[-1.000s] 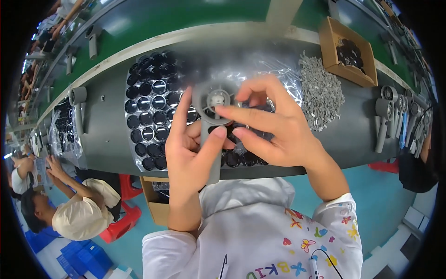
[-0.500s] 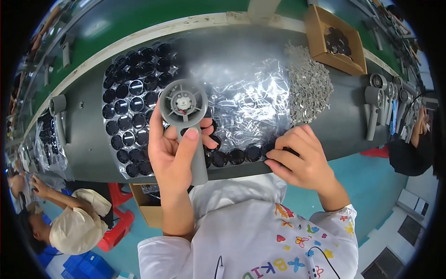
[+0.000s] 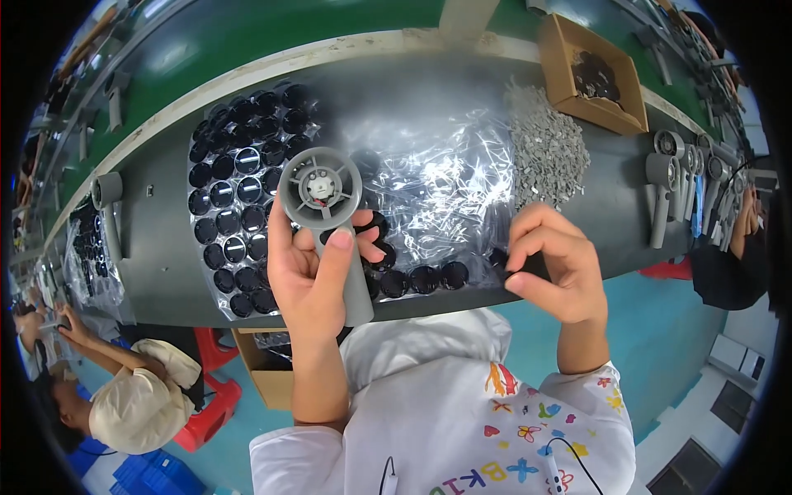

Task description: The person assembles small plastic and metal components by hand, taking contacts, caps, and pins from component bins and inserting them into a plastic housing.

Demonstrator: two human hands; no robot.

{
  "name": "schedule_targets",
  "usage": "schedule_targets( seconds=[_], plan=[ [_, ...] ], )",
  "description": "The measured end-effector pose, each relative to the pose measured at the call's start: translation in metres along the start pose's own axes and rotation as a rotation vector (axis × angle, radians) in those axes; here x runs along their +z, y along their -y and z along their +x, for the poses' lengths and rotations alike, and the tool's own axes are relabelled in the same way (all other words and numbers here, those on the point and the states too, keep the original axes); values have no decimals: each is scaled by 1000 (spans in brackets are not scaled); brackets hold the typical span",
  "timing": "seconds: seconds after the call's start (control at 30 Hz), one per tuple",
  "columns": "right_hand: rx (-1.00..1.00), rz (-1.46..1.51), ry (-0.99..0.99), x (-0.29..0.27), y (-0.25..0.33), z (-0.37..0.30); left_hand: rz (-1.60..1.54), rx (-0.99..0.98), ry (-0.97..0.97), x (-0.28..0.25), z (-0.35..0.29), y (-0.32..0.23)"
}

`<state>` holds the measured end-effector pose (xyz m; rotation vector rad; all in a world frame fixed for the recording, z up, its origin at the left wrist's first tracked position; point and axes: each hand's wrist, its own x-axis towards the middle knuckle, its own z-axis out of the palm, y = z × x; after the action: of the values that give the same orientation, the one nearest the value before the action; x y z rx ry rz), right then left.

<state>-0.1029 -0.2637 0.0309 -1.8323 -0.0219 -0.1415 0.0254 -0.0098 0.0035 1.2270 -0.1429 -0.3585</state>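
Observation:
My left hand is wrapped round the handle of a grey handheld fan body, thumb on its front. Its round head tilts up, showing a ribbed ring with a white hub and a bit of red wire in the centre. Over the right end of a row of black round caps, my right hand pinches thumb and fingertips together at a dark round cap, partly hidden by the fingertips. Many more black caps lie in rows on a clear plastic sheet to the left.
Shiny plastic film covers the middle of the dark table. A heap of small grey parts lies beside an open cardboard box. Grey fan bodies stand at the right. A co-worker sits at the lower left.
My right hand has shifted right and its wrist has turned more upright; the dark cap at its fingertips has come away from the row. The fan body stays in my left hand, moved slightly.

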Motion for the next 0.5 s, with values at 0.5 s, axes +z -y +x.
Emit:
schedule_targets(
  seconds=[0.5],
  plan=[
    [377,1289,-33,23,-6,31,-177,41,-92,8,-23,-16]
  ],
)
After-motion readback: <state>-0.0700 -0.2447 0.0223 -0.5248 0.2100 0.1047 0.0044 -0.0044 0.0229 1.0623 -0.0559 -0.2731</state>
